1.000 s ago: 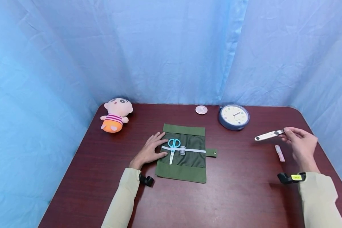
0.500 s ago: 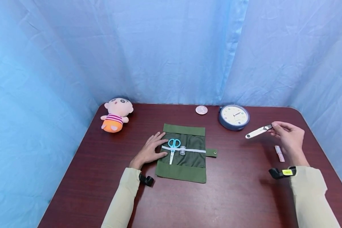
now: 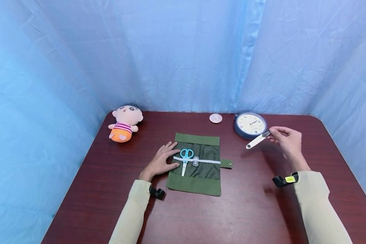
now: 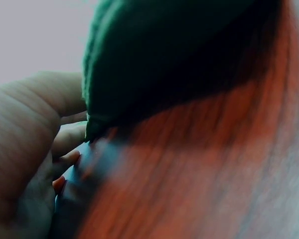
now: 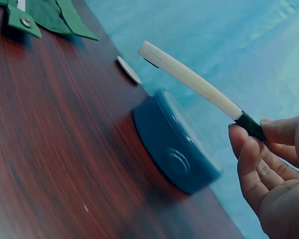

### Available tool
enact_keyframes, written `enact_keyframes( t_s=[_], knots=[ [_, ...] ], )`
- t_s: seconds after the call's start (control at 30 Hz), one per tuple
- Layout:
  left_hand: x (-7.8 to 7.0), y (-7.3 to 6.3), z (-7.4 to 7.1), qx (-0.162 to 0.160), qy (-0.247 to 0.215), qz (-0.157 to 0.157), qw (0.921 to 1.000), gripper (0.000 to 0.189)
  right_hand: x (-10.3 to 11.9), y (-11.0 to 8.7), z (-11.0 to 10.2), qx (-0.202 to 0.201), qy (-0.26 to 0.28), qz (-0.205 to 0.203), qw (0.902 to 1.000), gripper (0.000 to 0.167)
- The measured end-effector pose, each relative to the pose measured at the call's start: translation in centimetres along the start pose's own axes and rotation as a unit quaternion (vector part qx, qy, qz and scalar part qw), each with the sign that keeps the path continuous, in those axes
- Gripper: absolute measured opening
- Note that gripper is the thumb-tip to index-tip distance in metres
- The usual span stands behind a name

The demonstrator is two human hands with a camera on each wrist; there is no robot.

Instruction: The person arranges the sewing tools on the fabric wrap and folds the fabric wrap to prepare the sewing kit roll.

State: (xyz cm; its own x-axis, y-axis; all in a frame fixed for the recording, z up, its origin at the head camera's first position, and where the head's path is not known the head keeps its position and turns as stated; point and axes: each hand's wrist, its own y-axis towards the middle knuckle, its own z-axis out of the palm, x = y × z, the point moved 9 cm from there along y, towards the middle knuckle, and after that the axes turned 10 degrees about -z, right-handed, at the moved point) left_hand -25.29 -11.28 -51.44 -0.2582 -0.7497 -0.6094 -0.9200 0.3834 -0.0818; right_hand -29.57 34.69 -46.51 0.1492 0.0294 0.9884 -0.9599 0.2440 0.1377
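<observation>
1. Pale blue fabric curtains [image 3: 183,57] are hanging behind a dark reddish-brown, wood-grained tabletop [image 3: 241,213], on which a flat, rectangular green cloth organiser [image 3: 208,173] is lying unfolded.
2. Across the organiser's middle, a narrow white band [image 3: 210,161] is running over a pair of small scissors with light-blue loop handles [image 3: 184,164] and a little grey cylindrical spool [image 3: 196,163], the scissors lying left of the spool with their blades pointing toward the near edge.
3. From the organiser's right edge, a short green cloth tab with a round metal snap [image 3: 226,163] is sticking out.
4. At the organiser's left edge, the left hand [image 3: 160,161] is resting with fingers spread, its thumb and index finger touching the cloth.
5. To the organiser's right, well past its edge, the right hand [image 3: 288,140] is pinching the dark end of a slim white tool [image 3: 255,141] between thumb and fingers, holding it above the tabletop with its free end pointing toward the organiser.
6. Beyond the organiser, a soft doll in a striped top and orange bottoms [image 3: 124,125] is lying to the left; a round, pale pinkish disc [image 3: 215,118] is lying slightly to the right, and a round blue clock with a white dial [image 3: 250,124] is lying farther right.
</observation>
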Motion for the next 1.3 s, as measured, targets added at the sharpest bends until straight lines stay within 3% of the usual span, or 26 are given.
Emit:
enact_keyframes(
  t_s=[0.37, 1.03, 1.3],
  knots=[
    [0.1, -0.1, 0.0, -0.001, 0.008, 0.001, 1.0, 0.058, -0.5, 0.2, 4.9, 0.055, 0.016, -0.016, 0.9982, 0.011],
    [0.3, -0.1, 0.1, -0.005, 0.005, -0.002, 1.0, 0.058, -2.0, -0.1, 10.9, 0.122, -0.05, -0.011, 0.9912, 0.006],
    [0.1, 0.0, 0.1, 0.001, 0.002, -0.006, 1.0, 0.058, -2.6, -0.4, 13.2, 0.15, -0.089, -0.002, 0.9846, 0.039]
  ],
)
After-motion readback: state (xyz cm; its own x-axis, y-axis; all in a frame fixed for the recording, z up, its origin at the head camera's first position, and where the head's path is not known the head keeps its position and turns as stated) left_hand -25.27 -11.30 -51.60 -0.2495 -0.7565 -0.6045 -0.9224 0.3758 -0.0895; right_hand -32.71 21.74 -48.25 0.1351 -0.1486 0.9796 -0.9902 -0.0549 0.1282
